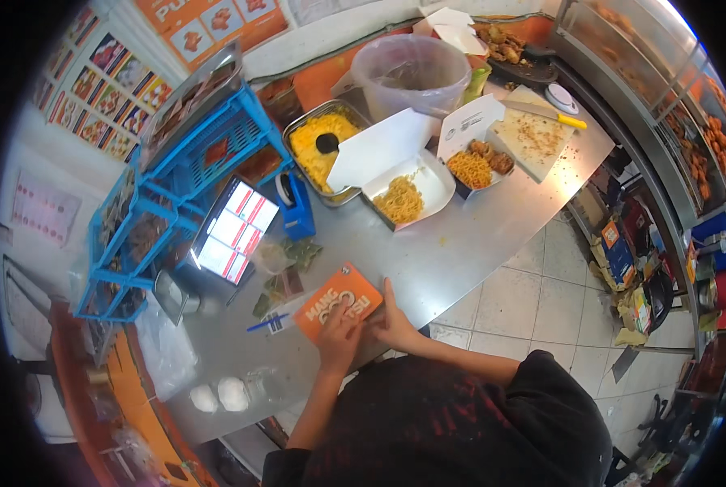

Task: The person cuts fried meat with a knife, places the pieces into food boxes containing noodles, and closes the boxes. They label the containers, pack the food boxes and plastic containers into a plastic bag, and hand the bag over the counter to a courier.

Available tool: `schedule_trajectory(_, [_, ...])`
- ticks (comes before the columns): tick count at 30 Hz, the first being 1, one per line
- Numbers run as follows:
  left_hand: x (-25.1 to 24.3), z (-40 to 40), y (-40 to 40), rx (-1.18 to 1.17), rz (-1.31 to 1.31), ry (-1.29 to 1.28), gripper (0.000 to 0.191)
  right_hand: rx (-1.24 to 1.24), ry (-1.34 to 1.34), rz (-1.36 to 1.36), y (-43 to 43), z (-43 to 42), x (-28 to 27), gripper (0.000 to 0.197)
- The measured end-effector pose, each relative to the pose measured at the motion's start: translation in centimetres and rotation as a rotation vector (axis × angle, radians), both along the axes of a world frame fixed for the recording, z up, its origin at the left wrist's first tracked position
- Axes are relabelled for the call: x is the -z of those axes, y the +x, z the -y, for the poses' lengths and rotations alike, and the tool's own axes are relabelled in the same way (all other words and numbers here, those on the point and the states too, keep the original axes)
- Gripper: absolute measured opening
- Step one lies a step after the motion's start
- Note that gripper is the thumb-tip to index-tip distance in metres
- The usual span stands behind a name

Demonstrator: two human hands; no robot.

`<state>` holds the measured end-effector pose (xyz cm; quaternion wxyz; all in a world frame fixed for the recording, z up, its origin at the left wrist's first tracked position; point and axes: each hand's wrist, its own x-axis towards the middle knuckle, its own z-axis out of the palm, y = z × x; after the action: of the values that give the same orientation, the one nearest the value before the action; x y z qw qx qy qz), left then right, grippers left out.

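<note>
A closed orange paper carton [314, 307] with white lettering sits near the front edge of the steel table [351, 243]. The fingers of my left hand [338, 338] lie over its lid, the palm at its near edge. My right hand [397, 325] is at the carton's right side, its index finger stretched out and thumb apart. Farther back, an open carton [375, 149] holds noodles [399, 201]. Beside it, another open carton [467, 125] contains noodles [469, 169] and browned fried pieces [491, 156]. Left of the carton are a blue pen [267, 322] and small sachets [302, 252].
Yellow rice [314, 131], a blue tape dispenser [297, 210] and a lit tablet [235, 231] stand left, by blue baskets [199, 152]. Behind is a plastic-lined bin [411, 91]. A knife [539, 111] lies on a cutting board [533, 143]. White wrapped balls [233, 394] sit front left.
</note>
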<state>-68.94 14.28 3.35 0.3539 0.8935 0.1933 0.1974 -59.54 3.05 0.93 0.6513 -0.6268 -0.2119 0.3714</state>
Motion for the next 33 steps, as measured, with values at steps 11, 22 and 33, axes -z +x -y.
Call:
schedule_trajectory(11, [-0.6,0.6,0.4,-0.055,-0.063,0.095,0.031,1.007,-0.624,1.369,38.9,6.1,-0.9,0.026])
schedule_trajectory(22, [1.2,4.9,13.4,0.179,-0.158,-0.504,0.04,0.608,-0.598,0.61,29.5,12.9,-3.1,0.013])
schedule_trajectory(33, [5.8,7.1,22.5,0.208,-0.098,-0.759,0.029,0.849,-0.541,0.737,23.3,14.3,-1.0,0.011])
